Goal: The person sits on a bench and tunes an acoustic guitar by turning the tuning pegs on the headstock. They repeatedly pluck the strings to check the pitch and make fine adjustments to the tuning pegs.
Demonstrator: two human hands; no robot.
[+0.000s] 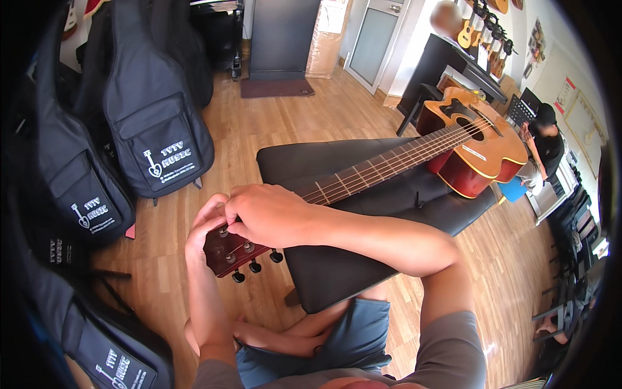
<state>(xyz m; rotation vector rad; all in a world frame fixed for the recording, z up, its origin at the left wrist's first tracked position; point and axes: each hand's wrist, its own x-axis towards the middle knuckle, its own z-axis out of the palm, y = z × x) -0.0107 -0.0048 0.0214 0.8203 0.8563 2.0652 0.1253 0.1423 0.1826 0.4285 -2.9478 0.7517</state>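
A brown mat is lying on the plank floor. Directly behind the mat, a dark grey panel is standing; to its right, a glazed door is showing. Left of the mat and nearer, black gig bags are standing. Well right of the mat, small guitars are hanging along a wall and a person in a black cap is sitting; farther right, blurred dark shapes are standing, possibly chairs.

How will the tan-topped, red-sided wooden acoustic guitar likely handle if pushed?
The guitar should move as one stiff piece, judging by its long, straight brown neck. Lying face-up, it seems unlikely to roll. Its glossy red sides could feel slippery.
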